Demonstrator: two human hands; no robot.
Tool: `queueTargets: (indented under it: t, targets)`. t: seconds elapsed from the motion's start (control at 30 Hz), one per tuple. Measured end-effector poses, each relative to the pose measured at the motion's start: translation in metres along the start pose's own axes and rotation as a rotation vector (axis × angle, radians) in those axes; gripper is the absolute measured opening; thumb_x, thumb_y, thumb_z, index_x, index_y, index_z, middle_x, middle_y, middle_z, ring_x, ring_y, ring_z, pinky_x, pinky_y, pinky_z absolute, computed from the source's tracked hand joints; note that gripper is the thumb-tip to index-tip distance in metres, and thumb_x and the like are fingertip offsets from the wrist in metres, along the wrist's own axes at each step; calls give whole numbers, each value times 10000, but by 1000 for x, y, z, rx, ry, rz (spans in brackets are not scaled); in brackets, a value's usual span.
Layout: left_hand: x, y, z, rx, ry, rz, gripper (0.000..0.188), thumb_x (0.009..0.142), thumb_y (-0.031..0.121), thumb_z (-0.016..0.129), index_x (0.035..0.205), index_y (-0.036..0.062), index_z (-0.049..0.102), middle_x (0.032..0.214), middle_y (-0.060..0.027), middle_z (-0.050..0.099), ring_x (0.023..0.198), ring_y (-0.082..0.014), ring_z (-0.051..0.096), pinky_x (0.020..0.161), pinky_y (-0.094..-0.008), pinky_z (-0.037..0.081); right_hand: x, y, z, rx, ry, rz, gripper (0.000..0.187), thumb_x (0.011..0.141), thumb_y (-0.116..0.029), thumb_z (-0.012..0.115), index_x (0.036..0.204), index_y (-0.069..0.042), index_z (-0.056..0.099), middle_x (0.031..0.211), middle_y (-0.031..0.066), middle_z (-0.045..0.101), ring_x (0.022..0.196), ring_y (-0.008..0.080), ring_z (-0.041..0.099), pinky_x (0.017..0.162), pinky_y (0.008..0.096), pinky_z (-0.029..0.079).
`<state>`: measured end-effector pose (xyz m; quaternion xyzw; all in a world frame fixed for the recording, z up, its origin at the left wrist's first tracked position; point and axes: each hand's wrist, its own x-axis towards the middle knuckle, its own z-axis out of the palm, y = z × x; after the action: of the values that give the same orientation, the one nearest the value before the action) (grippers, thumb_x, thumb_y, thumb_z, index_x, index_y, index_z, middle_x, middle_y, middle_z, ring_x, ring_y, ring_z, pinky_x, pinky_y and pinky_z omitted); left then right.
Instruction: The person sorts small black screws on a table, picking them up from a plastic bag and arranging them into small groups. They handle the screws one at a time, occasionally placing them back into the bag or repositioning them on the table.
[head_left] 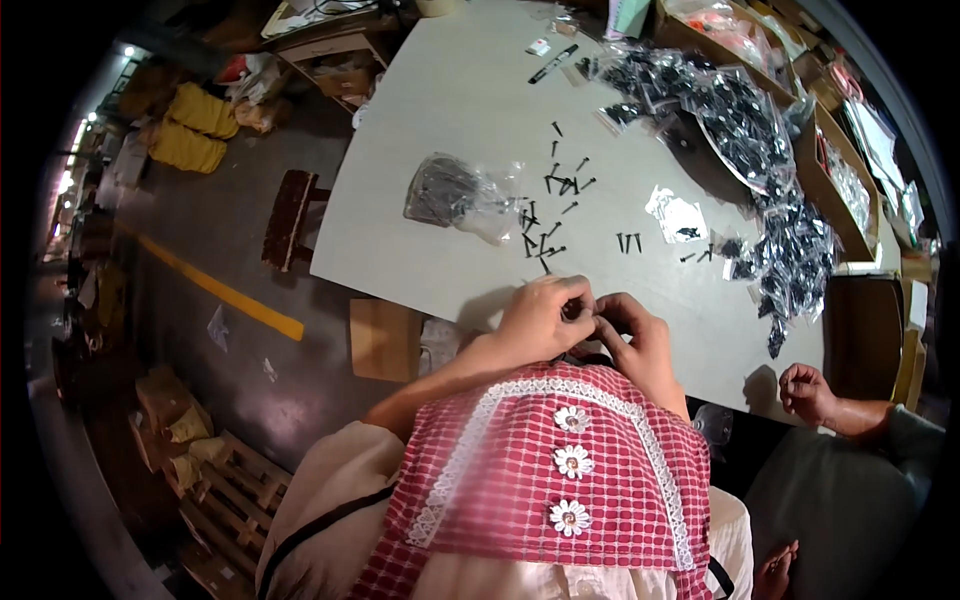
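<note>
My left hand (540,318) and my right hand (640,340) meet at the near edge of the table, just above my red checked apron (530,440). The fingertips of both are pinched together; whatever is between them is too small or hidden to make out. Beyond my left hand lie scattered black screws (543,238), with more loose screws (566,184) farther back. Three black screws (628,243) stand apart in a row, beyond my right hand. A clear plastic bag (440,192) with dark contents rests left of the loose screws.
Many small clear bags of black parts (735,120) cover the table's far right. Beside them are cardboard boxes (845,190), white slips (677,215) and a black marker (553,64). A co-worker's hand (808,395) is at the right edge. A brown stool (290,220) stands left.
</note>
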<state>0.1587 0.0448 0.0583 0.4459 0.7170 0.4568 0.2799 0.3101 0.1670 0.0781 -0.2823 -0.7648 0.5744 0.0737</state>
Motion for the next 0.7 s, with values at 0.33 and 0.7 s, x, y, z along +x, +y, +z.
queueTargets:
  t: [0.33, 0.7]
  targets:
    - [0, 2, -2, -120, -47, -47, 131, 884, 158, 719, 910, 36, 679, 815, -132, 700, 745, -291, 676, 673, -390, 529, 2, 15, 2, -86, -4, -63, 196, 985, -200, 669, 1016, -9, 635, 837, 182, 692, 721, 311, 679, 673, 382, 534]
    - [2, -6, -5, -66, -87, 43, 158, 947, 194, 694, 981, 40, 710, 806, -151, 694, 685, -296, 678, 628, -390, 527, 2, 12, -1, 102, -30, -18, 222, 993, -221, 670, 970, -4, 629, 793, 174, 675, 682, 263, 649, 655, 367, 520]
